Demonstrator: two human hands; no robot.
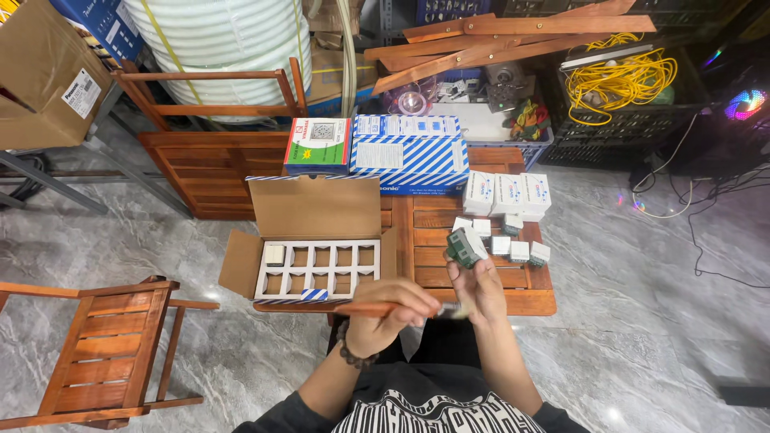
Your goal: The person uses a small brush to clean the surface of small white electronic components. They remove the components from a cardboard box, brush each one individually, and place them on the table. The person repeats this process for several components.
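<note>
My right hand (481, 290) holds up a small green and white switch module (466, 246) by its lower edge, above the low wooden table (529, 301). My left hand (385, 319), with a bead bracelet at the wrist, grips a thin wooden-handled tool (365, 309) that lies level, its tip pointing right under the module. Left of my hands stands an open cardboard box (318, 269) with a grid of compartments; one white module (275, 255) sits in its far-left cell.
Several loose white modules (513, 247) and small white boxes (508, 193) lie on the table's right side. Blue-striped cartons (409, 152) stand behind. A wooden folding chair (108, 349) is at the left, crates with yellow cable (618, 80) at the back right. Marble floor all around.
</note>
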